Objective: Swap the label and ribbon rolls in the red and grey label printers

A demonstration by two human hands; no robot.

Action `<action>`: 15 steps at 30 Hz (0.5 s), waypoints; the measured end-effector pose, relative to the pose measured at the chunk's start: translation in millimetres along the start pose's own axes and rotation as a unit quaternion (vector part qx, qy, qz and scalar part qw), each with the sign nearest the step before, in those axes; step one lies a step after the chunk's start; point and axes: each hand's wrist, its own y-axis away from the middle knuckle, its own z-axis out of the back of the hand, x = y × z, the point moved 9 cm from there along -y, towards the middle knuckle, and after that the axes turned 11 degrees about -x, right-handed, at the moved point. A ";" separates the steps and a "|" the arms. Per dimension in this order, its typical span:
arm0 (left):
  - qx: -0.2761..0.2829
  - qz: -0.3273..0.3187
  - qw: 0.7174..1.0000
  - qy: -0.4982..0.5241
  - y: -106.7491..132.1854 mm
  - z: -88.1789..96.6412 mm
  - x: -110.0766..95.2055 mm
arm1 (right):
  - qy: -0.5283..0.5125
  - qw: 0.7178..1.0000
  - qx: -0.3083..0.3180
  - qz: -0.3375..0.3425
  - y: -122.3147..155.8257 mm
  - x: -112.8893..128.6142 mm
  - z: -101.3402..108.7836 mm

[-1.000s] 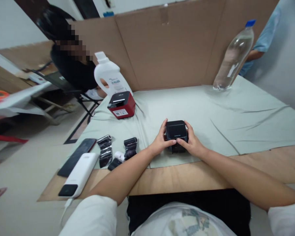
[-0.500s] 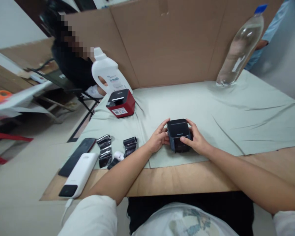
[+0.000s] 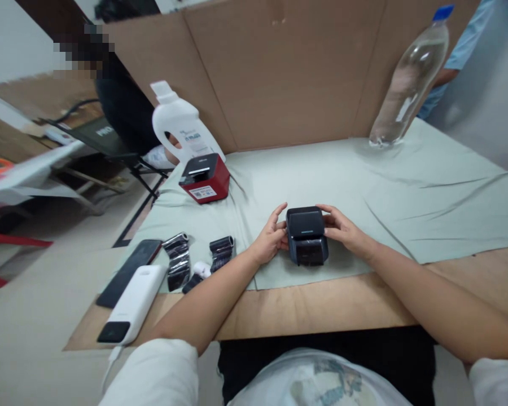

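A small black printer (image 3: 305, 223), box-shaped with a lid on top, sits on the cloth in front of me; a shiny dark strip hangs down its front. My left hand (image 3: 271, 239) grips its left side, index finger stretched upward and the other fingers curled against the casing. Around the right side is my right hand (image 3: 342, 228), with its thumb near the lid's front corner and its fingers behind. To the left lie a black strip with a rolled end (image 3: 178, 262) and a shorter dark roll (image 3: 222, 252).
A red and black printer (image 3: 205, 177) stands at the back left by a white jug (image 3: 186, 124). A phone (image 3: 129, 273) and a white power bank (image 3: 133, 304) lie at the left edge. A water bottle (image 3: 410, 84) is at the back right, before a cardboard partition (image 3: 279, 73).
My right thumb has moved off the printer's front to its right edge, uncovering the dark strip. The person at the back left has shifted.
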 end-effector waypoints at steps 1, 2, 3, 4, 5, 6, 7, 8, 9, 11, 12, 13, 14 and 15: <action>0.002 0.000 1.000 -0.006 0.1 -0.4 0.8 | 0.008 1.000 -0.017 -0.005 -0.7 0.4 1.8; 0.004 0.000 1.000 -0.012 0.0 -0.6 1.8 | 0.016 0.999 -0.035 -0.010 -1.4 0.9 3.7; 0.006 0.000 1.000 -0.017 -0.3 -0.8 3.1 | 0.023 0.998 -0.054 -0.015 -2.0 1.6 6.1; 0.008 0.000 1.000 -0.022 -0.7 -0.8 4.6 | 0.029 0.997 -0.072 -0.018 -2.5 2.3 8.6; 0.010 -0.001 1.000 -0.027 -1.2 -0.7 5.9 | 0.035 0.995 -0.088 -0.019 -3.0 3.0 11.2; 0.013 -0.002 0.999 -0.032 -1.7 -0.6 7.1 | 0.042 0.994 -0.104 -0.019 -3.5 3.2 14.1; 0.016 -0.003 0.999 -0.036 -2.0 -0.4 7.9 | 0.050 0.991 -0.118 -0.022 -4.0 2.6 17.2; 0.018 -0.005 0.999 -0.041 -2.2 -0.2 8.5 | 0.060 0.989 -0.133 -0.026 -4.4 1.5 20.6; 0.019 -0.006 0.999 -0.045 -2.4 0.2 8.8 | 0.071 0.986 -0.146 -0.031 -4.8 0.0 24.1; 0.017 -0.005 0.999 -0.050 -2.5 1.1 9.0 | 0.092 0.981 -0.165 -0.035 -5.4 -2.5 29.7; 0.014 -0.004 0.999 -0.051 -2.5 1.6 9.0 | 0.103 0.980 -0.169 -0.032 -5.7 -2.9 31.3; 0.009 -0.003 0.999 -0.052 -2.5 2.2 9.0 | 0.113 0.979 -0.170 -0.026 -6.1 -2.8 32.0; 0.003 -0.001 0.998 -0.055 -2.5 2.7 9.3 | 0.121 0.978 -0.168 -0.020 -6.4 -2.5 32.0; -0.003 -0.001 0.998 -0.062 -2.5 3.1 9.7 | 0.129 0.978 -0.166 -0.014 -6.6 -2.2 31.7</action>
